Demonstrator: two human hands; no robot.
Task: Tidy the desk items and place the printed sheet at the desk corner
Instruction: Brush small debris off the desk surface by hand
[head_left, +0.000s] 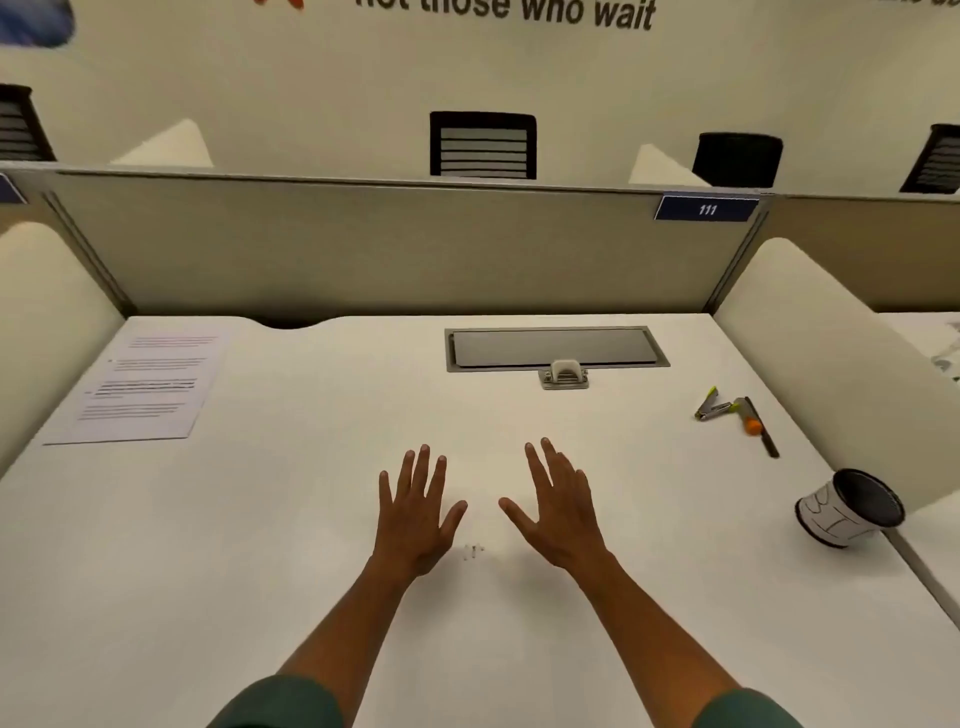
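A person in green sleeves is holding both hands flat and palm-down over the middle of a white desk (311, 519), toward its near edge. The left hand (415, 512) and right hand (558, 506) are lying side by side with fingers spread wide, each gripping nothing. A few small pale bits, perhaps staples (472, 552), are lying on the desk between the two wrists; they are too small to identify.

The printed sheet (143, 389) is lying flat at the desk's far left corner, its long side running along the left edge. A grey cable hatch (556, 349) is sitting closed near the far edge, with a small hole punch (564, 375) resting just in front of it. Toward the right edge, a stapler (714, 408) is lying open, just beside a dark ruler-like strip (761, 427) with an orange dot on it. A mesh pen cup (849, 506) is standing nearer the right edge, well apart from the hands.
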